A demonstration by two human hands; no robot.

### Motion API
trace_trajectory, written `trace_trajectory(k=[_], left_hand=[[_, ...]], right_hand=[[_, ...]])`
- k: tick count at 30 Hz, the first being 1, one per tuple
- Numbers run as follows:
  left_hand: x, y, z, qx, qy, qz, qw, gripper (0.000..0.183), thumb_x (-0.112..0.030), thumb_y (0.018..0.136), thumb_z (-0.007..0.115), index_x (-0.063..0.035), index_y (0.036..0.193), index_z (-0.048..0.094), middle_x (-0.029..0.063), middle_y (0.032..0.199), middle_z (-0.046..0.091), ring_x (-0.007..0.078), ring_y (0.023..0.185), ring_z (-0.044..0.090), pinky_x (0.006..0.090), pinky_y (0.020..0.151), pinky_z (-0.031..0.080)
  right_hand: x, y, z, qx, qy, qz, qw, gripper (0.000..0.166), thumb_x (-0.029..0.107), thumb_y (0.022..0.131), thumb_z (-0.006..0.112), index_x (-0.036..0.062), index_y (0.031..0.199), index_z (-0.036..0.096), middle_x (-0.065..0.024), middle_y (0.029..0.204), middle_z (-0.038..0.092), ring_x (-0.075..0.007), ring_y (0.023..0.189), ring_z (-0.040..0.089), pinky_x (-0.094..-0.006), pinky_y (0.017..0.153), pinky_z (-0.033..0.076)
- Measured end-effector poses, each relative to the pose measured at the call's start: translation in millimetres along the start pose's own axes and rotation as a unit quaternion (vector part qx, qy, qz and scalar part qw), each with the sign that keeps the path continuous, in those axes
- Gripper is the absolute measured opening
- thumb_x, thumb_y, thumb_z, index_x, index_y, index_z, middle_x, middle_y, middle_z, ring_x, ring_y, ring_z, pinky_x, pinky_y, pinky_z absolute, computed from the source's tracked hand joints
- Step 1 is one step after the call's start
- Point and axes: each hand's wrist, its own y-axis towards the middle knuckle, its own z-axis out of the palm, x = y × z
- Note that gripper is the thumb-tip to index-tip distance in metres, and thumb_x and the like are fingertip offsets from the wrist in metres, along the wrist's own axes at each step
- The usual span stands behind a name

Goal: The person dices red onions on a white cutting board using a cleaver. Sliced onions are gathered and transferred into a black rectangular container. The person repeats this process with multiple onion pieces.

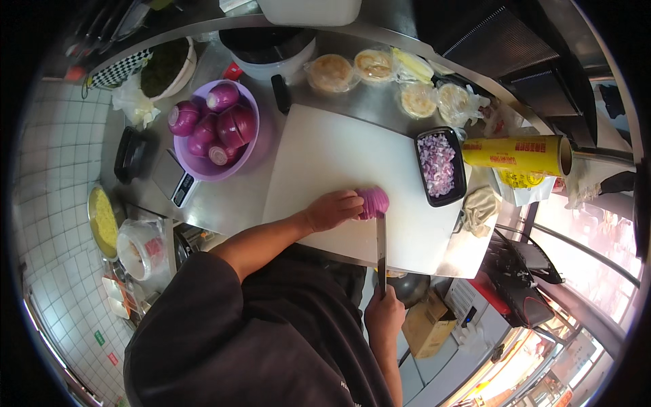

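On the white cutting board [325, 147], my left hand [335, 209] holds a red onion piece [374, 202] scored with many parallel cuts. My right hand [385, 308] is closed around the handle of a kitchen knife [382, 249]; its blade stretches over the board's near edge, with the tip at the onion's near side. A black tray [461, 180] of diced red onion [437, 165] rests on the board's right part. Left of the board, a purple bowl [208, 174] holds several peeled red onions [236, 125], at least one of them cut.
Plastic-wrapped flatbreads [333, 73] lie behind the board. A yellow film roll [516, 154] and a crumpled cloth [479, 209] are at the right. A digital scale [182, 191] sits partly under the purple bowl, near an empty-looking black tray [127, 155]. A cardboard box [427, 325] stands below.
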Motion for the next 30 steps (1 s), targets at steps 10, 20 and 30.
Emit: trace_trajectory(k=[10, 20, 30], left_hand=[[1.9, 2.5, -1.6, 0.019, 0.043, 0.035, 0.998, 0.043, -0.02, 0.084, 0.087, -0.0093, 0.123, 0.073, 0.004, 0.125, 0.072, 0.0284, 0.116, 0.07, 0.041, 0.1, 0.063], [-0.6, 3.3, -3.5, 0.009, 0.03, 0.023, 0.999, 0.04, -0.019, 0.087, 0.086, -0.0087, 0.124, 0.074, 0.0052, 0.128, 0.073, 0.0292, 0.117, 0.071, 0.042, 0.103, 0.063], [-0.5, 8.6, 2.2, 0.023, -0.044, -0.026, 0.998, 0.035, -0.014, 0.087, 0.087, -0.0085, 0.119, 0.075, 0.0061, 0.125, 0.074, 0.0279, 0.112, 0.073, 0.0405, 0.097, 0.064]], right_hand=[[30.4, 18.4, 13.1, -0.021, -0.073, -0.04, 0.996, 0.013, 0.021, 0.103, 0.064, 0.0101, 0.095, 0.06, -0.0212, 0.078, 0.076, -0.0471, 0.072, 0.077, -0.0591, 0.065, 0.061], [40.4, 22.6, 5.3, 0.016, -0.067, -0.014, 0.998, 0.012, 0.018, 0.103, 0.062, 0.0081, 0.097, 0.06, -0.0246, 0.078, 0.075, -0.0497, 0.075, 0.076, -0.0608, 0.068, 0.061], [41.9, 39.4, 10.7, 0.07, -0.04, 0.01, 0.997, 0.013, 0.015, 0.103, 0.057, 0.0045, 0.104, 0.064, -0.0307, 0.087, 0.076, -0.0532, 0.085, 0.076, -0.0632, 0.075, 0.06]])
